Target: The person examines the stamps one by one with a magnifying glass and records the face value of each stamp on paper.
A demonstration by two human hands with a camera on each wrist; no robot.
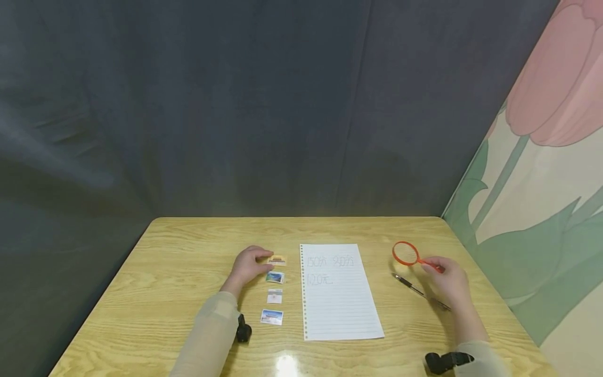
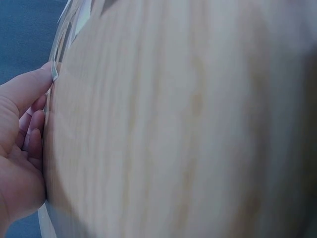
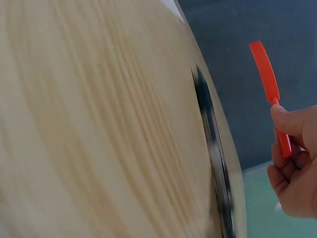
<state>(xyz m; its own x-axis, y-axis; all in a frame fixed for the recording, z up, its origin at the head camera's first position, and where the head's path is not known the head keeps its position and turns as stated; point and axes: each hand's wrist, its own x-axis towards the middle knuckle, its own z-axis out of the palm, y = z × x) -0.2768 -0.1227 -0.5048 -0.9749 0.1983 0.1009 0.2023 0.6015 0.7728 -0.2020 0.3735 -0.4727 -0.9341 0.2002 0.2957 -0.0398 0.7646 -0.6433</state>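
Note:
My left hand (image 1: 249,264) is at the topmost of several small stamps in a column. Its thumb and a finger pinch the left end of that yellow stamp (image 1: 278,260). Just below lies a green and blue stamp (image 1: 275,277), then a pale stamp (image 1: 275,296) and a blue-and-white stamp (image 1: 271,317). In the left wrist view the thumb (image 2: 34,84) reaches the far side of the table's curve. On the right, my right hand (image 1: 447,280) grips the handle of a red magnifying glass (image 1: 417,260), raised above the table. The right wrist view shows its rim (image 3: 265,72) edge-on.
A lined sheet of paper (image 1: 341,309) with handwriting lies between the hands. Under the right hand a black pen (image 1: 410,285) rests on the wooden table (image 1: 188,262). Dark curtain (image 1: 282,115) stands behind, and a flower-patterned wall (image 1: 542,220) borders the right side.

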